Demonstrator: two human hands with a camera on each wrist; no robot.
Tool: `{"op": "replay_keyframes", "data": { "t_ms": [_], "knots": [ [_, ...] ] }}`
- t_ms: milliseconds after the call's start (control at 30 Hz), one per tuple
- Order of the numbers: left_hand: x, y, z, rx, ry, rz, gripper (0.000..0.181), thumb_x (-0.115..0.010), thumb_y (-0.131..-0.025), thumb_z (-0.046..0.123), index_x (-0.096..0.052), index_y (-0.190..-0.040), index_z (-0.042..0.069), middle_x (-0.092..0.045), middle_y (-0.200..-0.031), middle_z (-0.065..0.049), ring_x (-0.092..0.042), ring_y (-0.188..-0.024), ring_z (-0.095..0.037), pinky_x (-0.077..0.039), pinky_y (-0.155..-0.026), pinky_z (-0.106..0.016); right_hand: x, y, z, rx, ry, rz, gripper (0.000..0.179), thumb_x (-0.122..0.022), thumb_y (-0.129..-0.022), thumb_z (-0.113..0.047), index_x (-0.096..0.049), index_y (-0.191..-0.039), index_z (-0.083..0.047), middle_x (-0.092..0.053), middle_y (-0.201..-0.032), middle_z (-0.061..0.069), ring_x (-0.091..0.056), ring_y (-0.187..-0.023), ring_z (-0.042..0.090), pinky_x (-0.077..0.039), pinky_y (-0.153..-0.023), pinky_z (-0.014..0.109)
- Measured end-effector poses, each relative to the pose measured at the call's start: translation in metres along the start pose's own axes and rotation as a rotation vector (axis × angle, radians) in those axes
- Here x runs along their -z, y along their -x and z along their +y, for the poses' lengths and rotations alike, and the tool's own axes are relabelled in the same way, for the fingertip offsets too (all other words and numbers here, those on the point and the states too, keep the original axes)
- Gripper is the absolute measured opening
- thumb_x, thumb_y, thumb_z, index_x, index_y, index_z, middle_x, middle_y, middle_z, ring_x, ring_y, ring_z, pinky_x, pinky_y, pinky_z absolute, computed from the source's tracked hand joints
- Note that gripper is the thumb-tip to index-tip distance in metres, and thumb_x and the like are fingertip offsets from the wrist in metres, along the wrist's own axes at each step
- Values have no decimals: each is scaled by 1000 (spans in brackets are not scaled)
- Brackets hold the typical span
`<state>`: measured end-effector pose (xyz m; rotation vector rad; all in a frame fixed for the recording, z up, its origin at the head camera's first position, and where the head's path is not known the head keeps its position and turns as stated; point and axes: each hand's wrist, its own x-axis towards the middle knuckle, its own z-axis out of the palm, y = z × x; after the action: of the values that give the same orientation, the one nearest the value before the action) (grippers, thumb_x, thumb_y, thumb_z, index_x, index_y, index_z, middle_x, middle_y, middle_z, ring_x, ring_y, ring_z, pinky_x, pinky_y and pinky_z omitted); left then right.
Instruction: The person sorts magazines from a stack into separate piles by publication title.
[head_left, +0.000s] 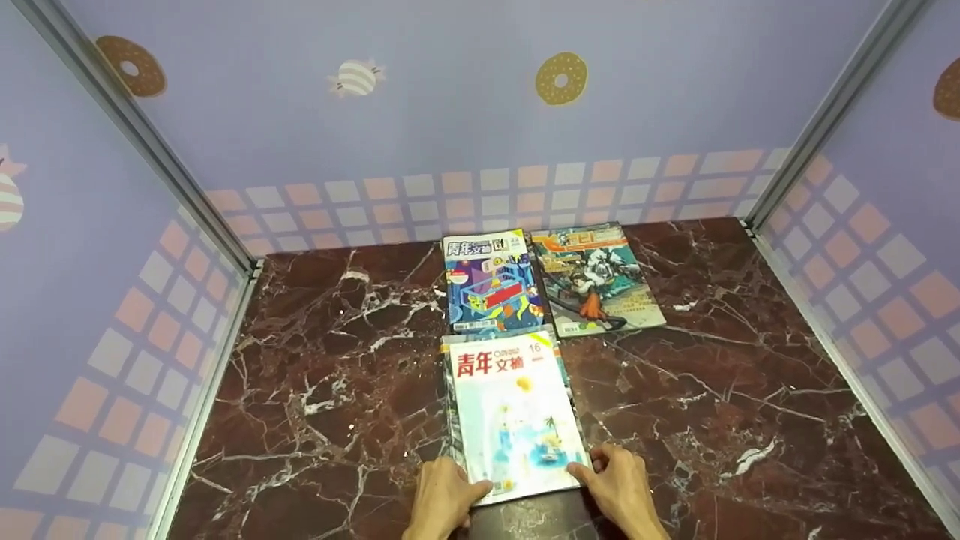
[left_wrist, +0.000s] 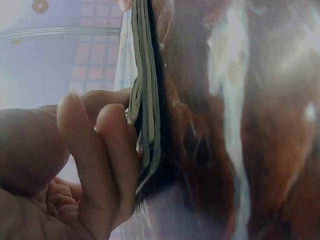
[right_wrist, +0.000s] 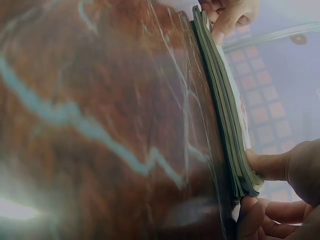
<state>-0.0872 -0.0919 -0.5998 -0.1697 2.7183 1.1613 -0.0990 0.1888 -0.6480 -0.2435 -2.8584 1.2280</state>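
A white magazine [head_left: 517,420] with red Chinese title characters lies on top of a small stack of magazines, whose edges peek out on both sides. My left hand [head_left: 442,495] holds its near left corner, thumb on the cover and fingers at the side. At the near right corner my right hand [head_left: 621,484] pinches it, thumb on top and fingertips against the edge. From the side, the right wrist view shows the layered page edges of the stack [right_wrist: 225,115]. The stack's edges [left_wrist: 147,75] also appear in the left wrist view beside my left fingers.
Beyond the stack lie a magazine with a colourful blue-purple cover [head_left: 493,289] and, to its right, a teal and orange one [head_left: 596,281]. All rest on a dark red marbled surface [head_left: 322,390]. Lilac panels [head_left: 465,135] with metal corner strips enclose the back and sides.
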Motion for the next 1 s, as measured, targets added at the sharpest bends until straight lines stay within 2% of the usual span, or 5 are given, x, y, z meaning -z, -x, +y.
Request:
{"op": "replay_keyframes", "data": {
  "t_ms": [67, 233, 500, 833, 1000],
  "knots": [
    [-2, 0, 1, 6, 20, -13, 52, -93, -79, 20, -53, -47, 20, -55, -37, 3, -49, -27, -3, -57, -51, -26, 3, 1, -2, 10, 4, -8, 31, -95, -83, -36, -74, -83, -12, -61, -70, -6, -51, -62, 8, -45, -61, 28],
    [-5, 1, 1, 0, 57, -48, 40, -87, -80, 15, -59, -52, 16, -59, -39, 0, -56, -29, -6, -55, -50, -24, 16, 7, -19, 24, -16, -32, 22, -91, -86, -20, -74, -81, -7, -60, -66, -3, -49, -59, 11, -43, -60, 26],
    [-12, 3, 4, -39, 144, -60, 30, -81, -82, 4, -58, -66, 13, -60, -45, 2, -55, -33, -1, -44, -45, -19, 22, 7, -26, -5, 7, -48, 17, -89, -88, -15, -77, -88, -2, -65, -70, 0, -54, -64, 11, -46, -62, 25],
    [-18, 2, 9, 4, 314, -67, 29, -81, -91, 3, -56, -78, 9, -58, -65, 0, -62, -45, -5, -55, -48, -25, 27, 2, -23, -59, -43, -12, 17, -91, -84, -14, -76, -83, -5, -70, -72, 1, -58, -68, 12, -48, -64, 27],
    [-19, 0, 9, -10, 410, -81, 24, -81, -91, 1, -59, -85, 5, -62, -73, -2, -64, -47, -5, -58, -49, -28, 24, 1, -15, -16, -75, 68, 17, -90, -80, -12, -73, -77, -9, -67, -68, -2, -56, -65, 11, -47, -63, 28]
  ]
}}
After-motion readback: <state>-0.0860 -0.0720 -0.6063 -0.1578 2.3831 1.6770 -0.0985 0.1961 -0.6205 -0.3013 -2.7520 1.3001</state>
